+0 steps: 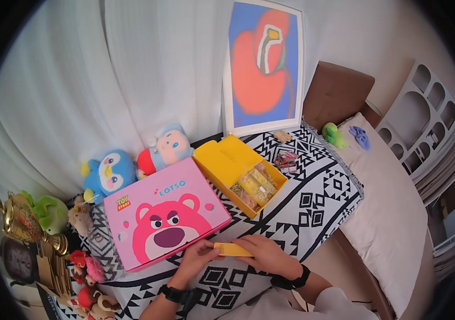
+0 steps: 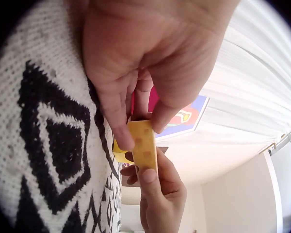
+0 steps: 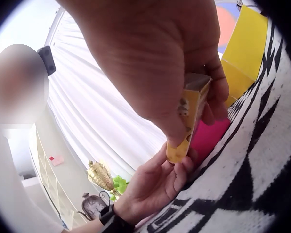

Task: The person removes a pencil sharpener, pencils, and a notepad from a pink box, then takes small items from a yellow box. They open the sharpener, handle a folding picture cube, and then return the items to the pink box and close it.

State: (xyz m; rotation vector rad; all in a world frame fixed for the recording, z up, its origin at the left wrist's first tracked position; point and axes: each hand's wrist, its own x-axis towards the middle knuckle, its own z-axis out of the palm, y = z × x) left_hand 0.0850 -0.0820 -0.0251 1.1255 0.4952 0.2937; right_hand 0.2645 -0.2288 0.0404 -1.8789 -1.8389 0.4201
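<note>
Both hands hold a slim yellow carton (image 1: 233, 249) above the front of a black-and-white patterned cloth (image 1: 318, 184). My left hand (image 1: 198, 258) pinches one end between thumb and fingers. At the other end, my right hand (image 1: 273, 256) grips it with the thumb on one face. Orange-brown spots mark the carton (image 2: 144, 145) in the left wrist view. In the right wrist view the carton (image 3: 193, 111) shows small printing and a greyish end near the right palm. Just beyond the hands lies a large pink Lotso box (image 1: 131, 226).
An open yellow box (image 1: 219, 160) holds shredded paper and small packages. Behind stand a blue plush (image 1: 111, 173), another plush (image 1: 169, 146) and a framed picture (image 1: 265, 64). A gold trophy (image 1: 17, 218) and several toys line the left; small packets (image 1: 287, 161) lie right.
</note>
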